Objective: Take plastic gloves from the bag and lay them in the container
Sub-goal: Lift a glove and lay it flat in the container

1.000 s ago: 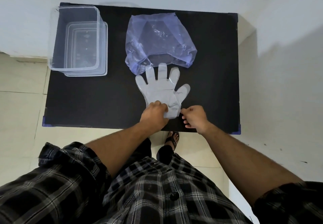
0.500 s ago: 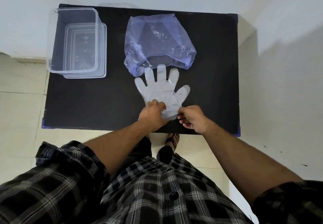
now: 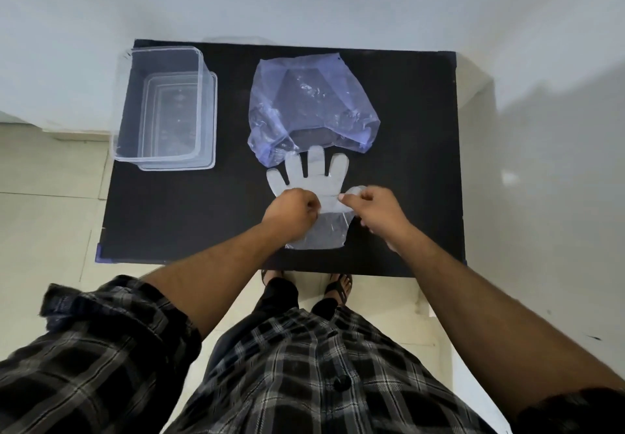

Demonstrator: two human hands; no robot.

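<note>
A clear plastic glove (image 3: 316, 181) lies flat on the black table (image 3: 203, 217), fingers pointing away from me toward the bag. My left hand (image 3: 293, 210) pinches its left side at the palm. My right hand (image 3: 375, 208) pinches its right side near the thumb. The glove's cuff (image 3: 321, 235) shows between my wrists. A crumpled blue plastic bag (image 3: 313, 109) sits just beyond the fingertips, mouth toward me. The clear rectangular container (image 3: 164, 109) stands at the table's far left with nothing visible inside.
The table stands against a white wall, with tiled floor on the left and a white wall on the right. My feet in sandals (image 3: 340, 286) show under the near table edge. My checked shirt fills the bottom of the view.
Both hands moved up from the glove's cuff to its palm area and now pinch its two sides. The cuff end, covered before, lies exposed below my hands. The camera shifted slightly.
</note>
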